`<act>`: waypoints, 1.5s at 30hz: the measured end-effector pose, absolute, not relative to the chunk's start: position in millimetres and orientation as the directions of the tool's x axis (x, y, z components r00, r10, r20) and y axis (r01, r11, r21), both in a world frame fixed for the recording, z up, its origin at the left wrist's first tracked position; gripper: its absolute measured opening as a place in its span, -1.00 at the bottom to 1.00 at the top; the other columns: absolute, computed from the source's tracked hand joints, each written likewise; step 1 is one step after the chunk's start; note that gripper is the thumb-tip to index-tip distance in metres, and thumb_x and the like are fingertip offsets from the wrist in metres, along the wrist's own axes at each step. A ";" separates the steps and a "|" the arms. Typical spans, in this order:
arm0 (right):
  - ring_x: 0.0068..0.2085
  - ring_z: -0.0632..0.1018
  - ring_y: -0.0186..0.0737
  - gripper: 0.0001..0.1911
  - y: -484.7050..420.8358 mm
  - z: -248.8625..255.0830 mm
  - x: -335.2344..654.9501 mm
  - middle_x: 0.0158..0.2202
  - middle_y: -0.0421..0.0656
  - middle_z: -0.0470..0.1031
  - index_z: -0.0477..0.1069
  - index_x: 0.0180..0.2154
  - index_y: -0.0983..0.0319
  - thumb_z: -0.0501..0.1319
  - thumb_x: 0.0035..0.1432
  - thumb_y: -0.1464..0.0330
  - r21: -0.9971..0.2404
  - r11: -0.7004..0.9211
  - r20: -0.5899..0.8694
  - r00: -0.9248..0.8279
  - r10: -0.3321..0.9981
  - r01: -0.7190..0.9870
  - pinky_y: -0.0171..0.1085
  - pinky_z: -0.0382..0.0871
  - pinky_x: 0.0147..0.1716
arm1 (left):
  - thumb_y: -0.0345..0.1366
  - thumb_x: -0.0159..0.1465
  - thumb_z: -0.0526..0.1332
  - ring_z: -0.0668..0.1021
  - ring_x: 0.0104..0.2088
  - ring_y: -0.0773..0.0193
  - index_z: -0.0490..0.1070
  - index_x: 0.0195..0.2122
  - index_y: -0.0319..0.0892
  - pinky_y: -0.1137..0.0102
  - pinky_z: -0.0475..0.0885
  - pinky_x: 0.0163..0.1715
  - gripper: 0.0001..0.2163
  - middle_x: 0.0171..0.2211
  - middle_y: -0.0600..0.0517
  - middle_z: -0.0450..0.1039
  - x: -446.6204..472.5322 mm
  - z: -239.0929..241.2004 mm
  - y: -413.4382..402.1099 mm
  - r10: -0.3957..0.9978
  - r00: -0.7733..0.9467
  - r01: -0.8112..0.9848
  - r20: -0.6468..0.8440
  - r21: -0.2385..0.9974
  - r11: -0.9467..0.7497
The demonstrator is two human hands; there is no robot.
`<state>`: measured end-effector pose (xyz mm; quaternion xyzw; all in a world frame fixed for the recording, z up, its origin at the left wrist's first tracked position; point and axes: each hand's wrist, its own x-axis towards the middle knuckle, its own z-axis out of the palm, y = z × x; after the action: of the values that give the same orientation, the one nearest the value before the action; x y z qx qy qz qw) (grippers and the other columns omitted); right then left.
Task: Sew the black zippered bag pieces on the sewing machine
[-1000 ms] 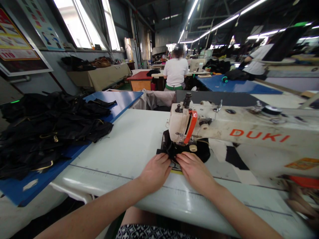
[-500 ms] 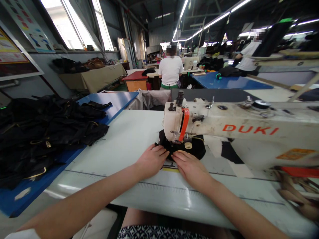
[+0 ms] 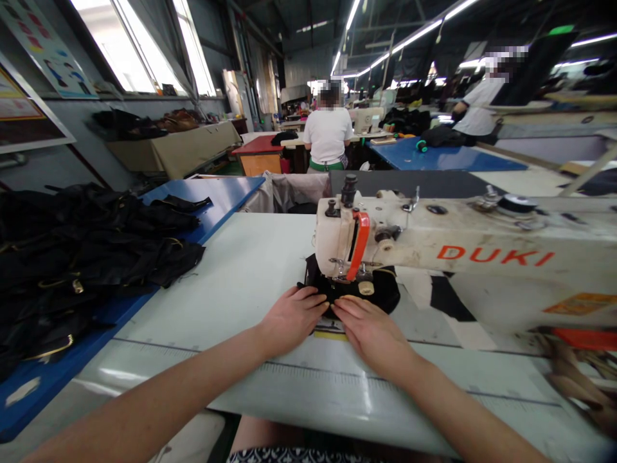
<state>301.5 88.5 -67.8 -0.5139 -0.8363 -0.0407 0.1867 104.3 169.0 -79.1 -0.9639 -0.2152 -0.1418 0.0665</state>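
A piece of black fabric [image 3: 380, 297] with a gold-coloured line along its edge lies under the head of a white sewing machine [image 3: 496, 231] marked DUKI. My left hand [image 3: 296, 316] holds the fabric at its left front, fingers close together and bent over it. From the right, my right hand [image 3: 369, 325] grips the front edge, its fingertips almost meeting the left ones just before the needle area. Both thumbs are mostly hidden. The presser foot and needle are hard to make out behind the machine head.
At left, a heap of black pieces with gold-coloured zippers [image 3: 96, 251] covers much of a blue table [image 3: 231, 190]. White and black scraps [image 3: 450, 299] lie under the machine arm. A person in a white shirt [image 3: 328, 135] sits ahead; another person [image 3: 477, 112] is at the far right.
The view has shifted slightly, so the machine arm appears a little further right. Both hands stay on the black fabric in almost the same place beside the machine head.
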 end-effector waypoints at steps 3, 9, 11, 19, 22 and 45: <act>0.02 0.43 -0.04 -0.68 88.2 -66.7 302.1 -0.05 -0.02 0.49 0.42 -0.05 0.32 0.12 0.15 0.53 -0.123 0.457 0.357 -0.390 0.849 0.881 -0.05 0.38 0.02 | -0.29 0.34 0.08 0.34 0.10 0.19 0.36 0.03 -0.14 0.29 0.27 0.03 -0.74 0.03 0.04 0.43 106.1 -81.6 169.6 0.401 0.865 0.437 0.302 -0.061 -0.897; 0.00 0.45 -0.04 -0.68 88.7 -69.4 303.6 -0.06 -0.02 0.50 0.43 -0.05 0.28 0.12 0.16 0.51 -0.111 0.438 0.390 -0.366 0.845 0.892 -0.04 0.38 0.00 | -0.29 0.33 0.09 0.35 0.10 0.20 0.36 0.03 -0.13 0.29 0.28 0.03 -0.74 0.02 0.04 0.44 110.2 -79.4 170.4 0.411 0.863 0.445 0.294 -0.054 -0.894; -0.01 0.45 -0.04 -0.69 88.8 -70.5 303.2 -0.06 -0.03 0.50 0.44 -0.05 0.28 0.12 0.16 0.51 -0.109 0.432 0.395 -0.360 0.845 0.895 -0.04 0.38 0.00 | -0.29 0.33 0.09 0.34 0.10 0.19 0.36 0.03 -0.13 0.28 0.28 0.04 -0.74 0.03 0.04 0.43 110.4 -77.6 170.2 0.410 0.866 0.441 0.286 -0.049 -0.896; 0.00 0.42 -0.04 -0.68 88.5 -71.9 303.2 -0.03 -0.02 0.47 0.41 -0.02 0.32 0.10 0.19 0.50 -0.094 0.400 0.365 -0.342 0.866 0.911 -0.06 0.32 0.05 | -0.30 0.34 0.08 0.34 0.10 0.14 0.37 0.03 -0.13 0.26 0.27 0.04 -0.74 0.04 0.07 0.42 111.7 -75.3 171.3 0.424 0.859 0.443 0.287 -0.001 -0.896; 0.00 0.42 -0.04 -0.68 89.5 -71.5 303.8 -0.03 -0.02 0.46 0.40 -0.01 0.32 0.09 0.20 0.49 -0.093 0.394 0.366 -0.337 0.868 0.914 -0.05 0.31 0.05 | -0.30 0.34 0.07 0.34 0.10 0.16 0.37 0.03 -0.12 0.26 0.27 0.03 -0.74 0.04 0.07 0.42 113.0 -74.8 172.6 0.431 0.853 0.448 0.293 0.012 -0.894; 0.00 0.42 -0.03 -0.67 94.1 -74.1 307.1 0.01 -0.01 0.45 0.38 0.01 0.35 0.06 0.21 0.51 -0.101 0.397 0.325 -0.347 0.880 0.912 -0.02 0.29 0.06 | -0.31 0.34 0.07 0.35 0.08 0.16 0.37 0.03 -0.12 0.24 0.25 -0.01 -0.73 0.04 0.05 0.43 116.7 -80.3 171.7 0.454 0.829 0.474 0.328 0.021 -0.880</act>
<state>307.1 94.1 -74.1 -0.5469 -0.8191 -0.0490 0.1659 116.7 171.7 -80.3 -0.9557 -0.2428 -0.1636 0.0305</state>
